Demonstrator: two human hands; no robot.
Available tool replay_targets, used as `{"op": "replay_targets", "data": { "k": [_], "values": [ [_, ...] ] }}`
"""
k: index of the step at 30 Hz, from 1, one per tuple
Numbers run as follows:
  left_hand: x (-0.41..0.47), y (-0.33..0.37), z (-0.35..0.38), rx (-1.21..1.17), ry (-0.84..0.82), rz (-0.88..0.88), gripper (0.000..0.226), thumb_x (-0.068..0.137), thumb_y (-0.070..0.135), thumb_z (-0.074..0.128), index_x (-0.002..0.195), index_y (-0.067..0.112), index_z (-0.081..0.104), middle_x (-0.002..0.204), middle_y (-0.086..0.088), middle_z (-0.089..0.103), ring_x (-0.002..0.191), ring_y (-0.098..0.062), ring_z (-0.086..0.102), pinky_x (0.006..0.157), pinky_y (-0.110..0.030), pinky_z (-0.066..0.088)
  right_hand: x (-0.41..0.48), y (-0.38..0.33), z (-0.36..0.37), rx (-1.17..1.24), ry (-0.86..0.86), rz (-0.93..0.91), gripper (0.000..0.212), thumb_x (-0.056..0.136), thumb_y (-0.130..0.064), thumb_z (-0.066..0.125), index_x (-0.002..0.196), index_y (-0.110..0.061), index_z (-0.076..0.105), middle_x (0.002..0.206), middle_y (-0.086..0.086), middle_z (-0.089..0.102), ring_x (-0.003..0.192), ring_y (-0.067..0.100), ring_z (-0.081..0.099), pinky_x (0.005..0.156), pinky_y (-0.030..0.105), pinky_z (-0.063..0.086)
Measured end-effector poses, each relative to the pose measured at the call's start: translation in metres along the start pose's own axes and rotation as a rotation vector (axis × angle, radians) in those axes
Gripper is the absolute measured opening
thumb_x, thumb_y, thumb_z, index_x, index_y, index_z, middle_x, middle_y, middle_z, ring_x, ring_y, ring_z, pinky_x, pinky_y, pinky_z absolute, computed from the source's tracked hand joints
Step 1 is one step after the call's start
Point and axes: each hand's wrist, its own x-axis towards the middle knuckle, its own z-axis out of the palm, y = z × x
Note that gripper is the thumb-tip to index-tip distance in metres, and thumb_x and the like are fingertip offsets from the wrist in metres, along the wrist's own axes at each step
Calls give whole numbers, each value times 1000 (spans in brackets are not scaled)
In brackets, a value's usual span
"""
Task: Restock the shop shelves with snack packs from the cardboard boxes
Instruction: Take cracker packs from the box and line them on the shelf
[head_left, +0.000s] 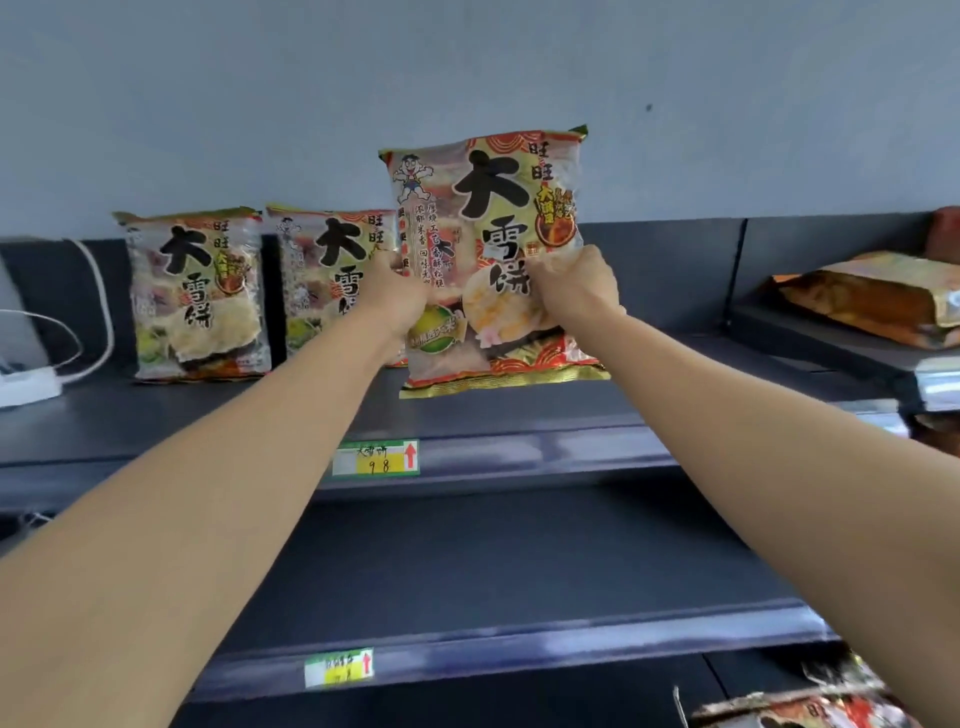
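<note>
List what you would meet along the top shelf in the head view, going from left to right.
white power strip → first standing snack pack → second standing snack pack → held snack pack → orange pack lying flat

On the top shelf (156, 415), a snack pack (200, 293) stands at the back left, a second pack (332, 265) just right of it. A third pack (488, 249) overlaps the second's right side, in front.
</note>
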Motion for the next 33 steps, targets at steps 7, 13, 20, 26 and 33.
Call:
{"op": "replay_targets", "data": {
  "k": [7,13,20,26,33],
  "values": [
    [80,-31,25,114,78,-14,70,82,-10,59,142,15,32,122,-4,53,97,-18,56,91,-44,54,69,20,40,-125,-202,53,76,75,-47,58,136,-9,35,136,12,48,124,35,47,105,50,38],
    [118,-72,47,214,0,-67,77,81,-13,60,145,13,25,138,-9,45,98,-16,52,79,-32,52,119,58,66,-212,-324,38,74,80,-38,69,138,-5,36,139,17,43,128,35,43,109,46,36],
    [143,-89,53,254,18,-35,72,87,-6,60,146,14,25,137,-6,45,106,-15,49,76,-27,50,143,65,92,-350,-354,30,86,78,-44,70,142,-5,26,142,15,39,130,35,41,108,44,37],
    [148,-95,58,366,59,-22,66,89,-5,57,145,15,28,135,-8,51,119,-23,52,95,-31,46,143,70,96,-351,-289,35,84,80,-42,70,141,-4,27,142,15,39,131,35,39,109,42,36],
    [133,-89,49,533,85,-37,67,89,5,61,146,10,26,139,-11,47,122,-26,50,98,-35,46,120,67,83,-383,-196,-43,68,89,-28,63,143,-8,26,144,14,34,133,34,31,106,43,35]
  ]
}}
